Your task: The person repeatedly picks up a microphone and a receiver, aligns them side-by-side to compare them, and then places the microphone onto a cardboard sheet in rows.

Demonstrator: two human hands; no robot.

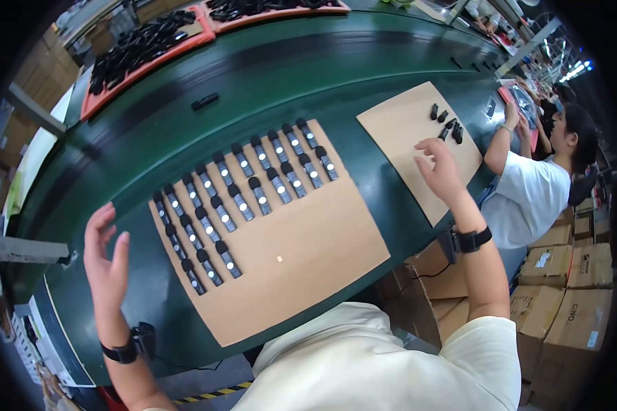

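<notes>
A brown cardboard sheet (308, 253) lies on the green belt in front of me, with several small black oblong devices (253, 188) set out on it in neat rows. My left hand (106, 257) is raised beside the sheet's left edge, fingers apart, holding nothing. My right hand (440, 168) hovers over a second cardboard sheet (404, 127) to the right, fingers spread and empty, just short of a few loose black devices (449, 123) lying at that sheet's far end. Both wrists wear black straps.
Two red trays (144, 65) heaped with black devices stand at the far side of the green belt (288, 75). One lone black device (204, 102) lies on the belt. A person in a white shirt (528, 198) works at the right. Cardboard boxes (562, 301) are stacked lower right.
</notes>
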